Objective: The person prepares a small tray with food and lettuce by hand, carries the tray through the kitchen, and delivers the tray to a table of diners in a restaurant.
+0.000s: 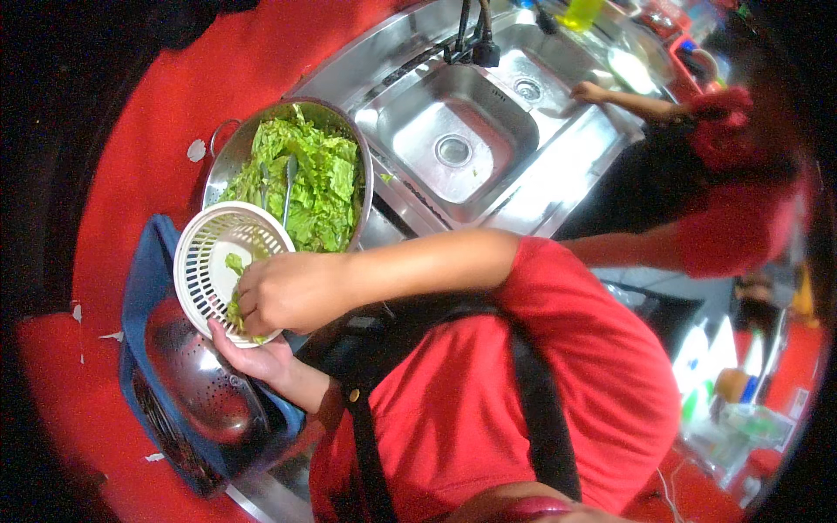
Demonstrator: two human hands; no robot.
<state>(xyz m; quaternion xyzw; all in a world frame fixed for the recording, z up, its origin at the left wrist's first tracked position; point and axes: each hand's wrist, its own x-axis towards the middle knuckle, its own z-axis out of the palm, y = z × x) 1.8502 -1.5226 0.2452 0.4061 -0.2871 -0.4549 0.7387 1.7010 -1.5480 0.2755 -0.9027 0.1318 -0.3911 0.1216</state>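
A white slotted plastic basket (pixel 196 294) is tilted so that its open mouth faces me. My left hand (pixel 255 353) grips the basket's lower rim, thumb along the edge. Inside the basket, my right hand (pixel 288 291) has its fingers curled over small pieces of green lettuce (pixel 234 310). Another lettuce scrap lies just above these fingers. Behind the basket stands a large perforated metal colander (pixel 361 189) full of lettuce leaves (pixel 320 176). Metal tongs (pixel 288 189) rest on those leaves.
Beside the colander is a double stainless steel sink (pixel 428 140) with a dark faucet (pixel 485 52). An upturned perforated metal bowl (pixel 203 372) sits in a blue bin (pixel 134 294) below the basket. At right, another person's hand (pixel 588 93) reaches over the second basin.
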